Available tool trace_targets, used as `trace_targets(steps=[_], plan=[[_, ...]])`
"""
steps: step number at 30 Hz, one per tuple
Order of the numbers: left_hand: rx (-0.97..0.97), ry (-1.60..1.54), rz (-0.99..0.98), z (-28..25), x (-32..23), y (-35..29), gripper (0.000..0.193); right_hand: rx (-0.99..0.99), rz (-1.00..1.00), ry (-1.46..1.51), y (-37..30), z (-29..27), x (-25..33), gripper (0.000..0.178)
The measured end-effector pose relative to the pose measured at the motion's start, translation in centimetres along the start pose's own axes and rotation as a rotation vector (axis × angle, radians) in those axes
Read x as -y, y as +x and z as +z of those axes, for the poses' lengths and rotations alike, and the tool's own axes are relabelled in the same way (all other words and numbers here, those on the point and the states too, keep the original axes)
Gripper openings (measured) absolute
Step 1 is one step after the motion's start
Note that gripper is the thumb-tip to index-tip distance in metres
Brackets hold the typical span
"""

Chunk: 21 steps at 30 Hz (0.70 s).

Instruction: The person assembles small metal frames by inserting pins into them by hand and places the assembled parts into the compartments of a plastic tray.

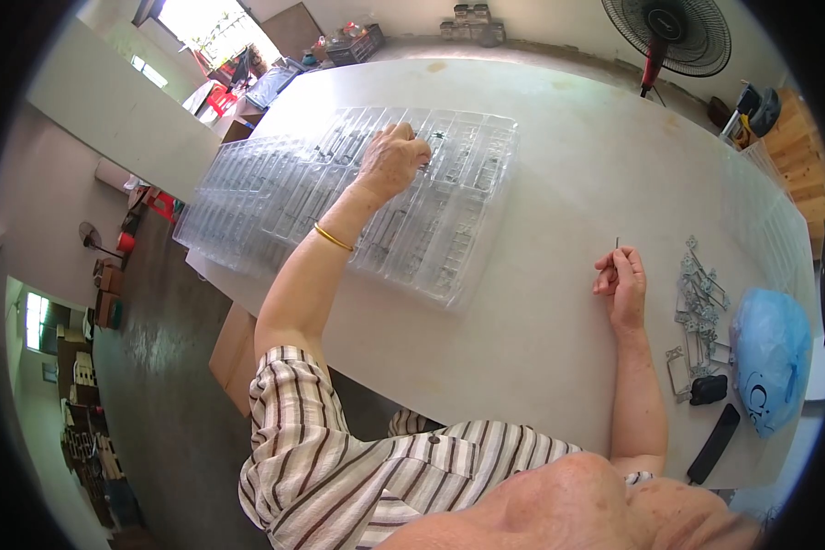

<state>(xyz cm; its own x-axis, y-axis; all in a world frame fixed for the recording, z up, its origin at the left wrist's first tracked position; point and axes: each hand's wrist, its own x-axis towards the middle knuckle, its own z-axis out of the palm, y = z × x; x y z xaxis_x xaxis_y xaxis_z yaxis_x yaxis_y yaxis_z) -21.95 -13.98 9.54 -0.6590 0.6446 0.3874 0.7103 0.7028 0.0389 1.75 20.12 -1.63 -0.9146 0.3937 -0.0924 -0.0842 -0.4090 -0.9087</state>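
On the white table (541,367), clear trays (472,247) sit left, with a fan (666,27) past the far right edge. The left hand (394,163) is over the trays; I cannot tell if it holds something. Well apart, the right hand (625,280) pinches a thin stick (617,242). Metal bits (698,312) and a blue bag (772,357) crowd the right.

Open lane on the table (541,293) ran between the clear compartment trays (478,197) and the right hand (621,286), continuing to the far edge. Thin dark rod (617,242) poked up from that hand. Left hand (392,163) and forearm blocked the trays' middle. Metal parts (699,298) and blue bag (772,353) crowded the right side.
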Motion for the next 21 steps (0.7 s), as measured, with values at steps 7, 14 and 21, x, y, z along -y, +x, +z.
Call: trace_targets(steps=[7, 14, 21], plan=[[0.127, 0.041, -0.034, 0.2, -0.1, 0.3, 0.009, 0.014, -0.003, -0.004, 0.0, -0.1, -0.2, 0.011], [0.057, 0.058, 0.008, 0.3, 0.3, 0.2, 0.010, 0.024, -0.004, 0.000, 0.0, -0.1, -0.2, 0.011], [-0.148, 0.092, -0.043, -1.8, 0.1, -0.3, 0.015, 0.009, 0.005, -0.021, -0.1, 0.5, 0.0, 0.012]])
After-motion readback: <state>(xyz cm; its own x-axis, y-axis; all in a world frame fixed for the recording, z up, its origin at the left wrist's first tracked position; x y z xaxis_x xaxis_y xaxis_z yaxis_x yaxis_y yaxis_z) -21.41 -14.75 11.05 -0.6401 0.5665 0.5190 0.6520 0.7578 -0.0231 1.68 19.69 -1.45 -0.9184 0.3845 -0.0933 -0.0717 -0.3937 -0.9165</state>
